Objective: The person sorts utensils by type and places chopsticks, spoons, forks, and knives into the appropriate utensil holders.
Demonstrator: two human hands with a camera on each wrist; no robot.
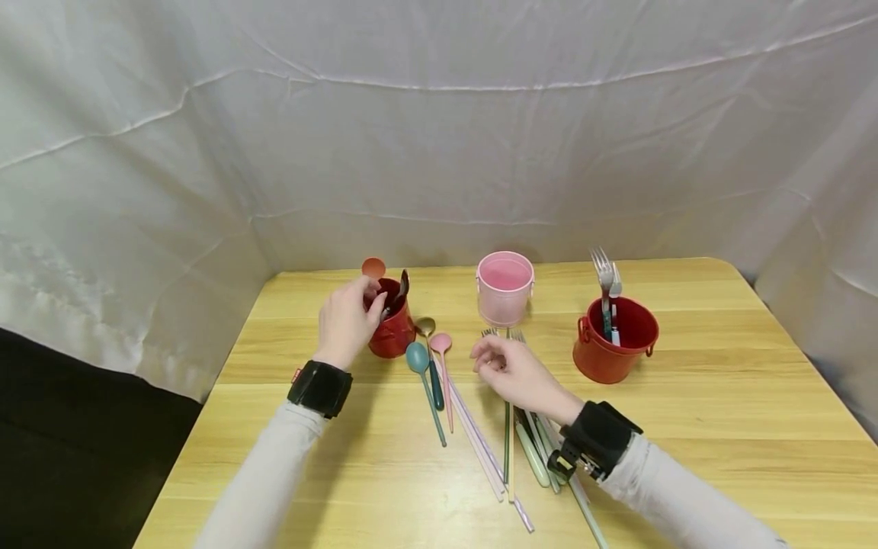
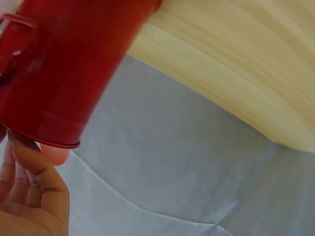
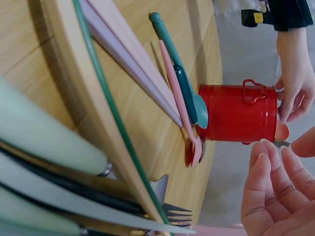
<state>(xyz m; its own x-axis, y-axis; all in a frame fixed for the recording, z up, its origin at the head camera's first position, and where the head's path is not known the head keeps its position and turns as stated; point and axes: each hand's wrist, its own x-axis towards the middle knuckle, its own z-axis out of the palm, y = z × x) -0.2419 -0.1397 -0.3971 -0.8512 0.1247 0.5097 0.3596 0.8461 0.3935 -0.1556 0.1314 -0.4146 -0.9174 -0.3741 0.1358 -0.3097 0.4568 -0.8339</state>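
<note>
My left hand [image 1: 350, 320] is at the mouth of a red bucket [image 1: 392, 335] on the left, thumb and index finger apart over its rim; in the left wrist view the bucket [image 2: 64, 73] hides some fingertips. An orange-red spoon [image 1: 373, 268] and a dark-headed spoon [image 1: 404, 283] stick up from this bucket. Over the pile of cutlery in the middle hovers my right hand [image 1: 517, 374], fingers loosely bent and holding nothing. Under and beside it lie forks [image 3: 178, 216], pale green handles [image 1: 533, 455] and chopsticks [image 1: 473, 435].
Beside the left bucket lie a teal spoon [image 1: 416, 358], a pink spoon [image 1: 441, 343] and a gold-headed spoon [image 1: 425, 326]. A pink bucket [image 1: 506, 301] stands at the back. On the right, another red bucket [image 1: 604, 362] holds forks [image 1: 603, 271]. Grey cloth [image 1: 439, 168] hangs behind the table.
</note>
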